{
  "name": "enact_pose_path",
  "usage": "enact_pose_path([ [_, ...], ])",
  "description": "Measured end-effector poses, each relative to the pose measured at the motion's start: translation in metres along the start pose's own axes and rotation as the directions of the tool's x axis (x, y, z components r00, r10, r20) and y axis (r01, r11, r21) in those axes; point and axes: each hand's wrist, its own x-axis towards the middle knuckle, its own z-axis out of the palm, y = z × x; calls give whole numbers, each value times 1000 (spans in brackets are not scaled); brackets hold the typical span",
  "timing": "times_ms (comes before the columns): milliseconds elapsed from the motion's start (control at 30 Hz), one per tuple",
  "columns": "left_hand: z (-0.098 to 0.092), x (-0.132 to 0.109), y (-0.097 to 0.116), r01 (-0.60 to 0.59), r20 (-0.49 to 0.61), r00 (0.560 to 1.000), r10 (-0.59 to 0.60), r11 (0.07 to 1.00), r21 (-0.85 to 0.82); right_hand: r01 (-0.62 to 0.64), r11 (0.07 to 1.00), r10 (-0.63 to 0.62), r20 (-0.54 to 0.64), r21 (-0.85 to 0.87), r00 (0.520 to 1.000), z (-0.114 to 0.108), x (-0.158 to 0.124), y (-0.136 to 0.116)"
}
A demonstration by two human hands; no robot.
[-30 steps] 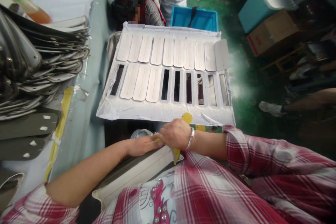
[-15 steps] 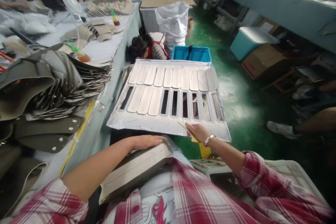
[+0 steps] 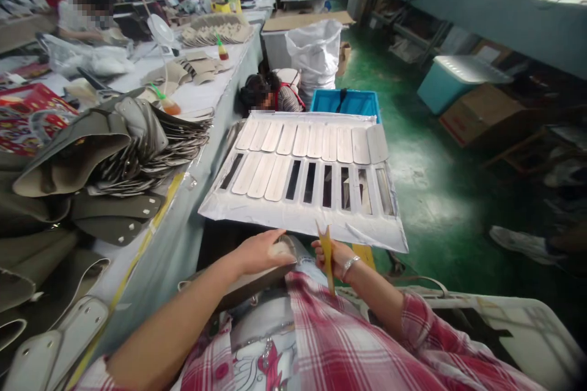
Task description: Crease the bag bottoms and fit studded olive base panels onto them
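My left hand point(image 3: 268, 250), thumb and fingers apart, rests around the end of a beige stack of strips point(image 3: 257, 281) lying across my lap. In my right hand point(image 3: 337, 256) is a yellow forked tool point(image 3: 327, 256), upright with its notched end at the top. Just beyond both hands lies a white slotted board point(image 3: 302, 218). Pale rounded strips point(image 3: 300, 140) fill its far row. In the near row, several pale strips sit towards the left, while other slots show dark openings.
On the left table point(image 3: 229, 88) are piled grey-brown pieces point(image 3: 142, 140) and glue bottles point(image 3: 170, 106). Behind the board are a blue crate point(image 3: 343, 99), a white sack point(image 3: 314, 52) and a bent-over person. A pale bin point(image 3: 523, 311) stands at lower right.
My right hand has drawn back from the board's near edge, and the yellow tool has turned upright. The left hand's thumb and fingers have spread at the stack's end. The view has shifted.
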Motion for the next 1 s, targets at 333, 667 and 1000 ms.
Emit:
enact_pose_path([
  [333,36,-10,30,126,-294,956,13,884,450,-11,998,34,357,-66,933,-11,-46,44],
  [667,46,-10,30,81,-411,905,113,900,428,50,770,395,537,-636,746,-21,-46,-47],
  [1000,47,-5,23,69,-388,916,103,911,406,122,248,492,234,-961,839,25,-22,-75],
])
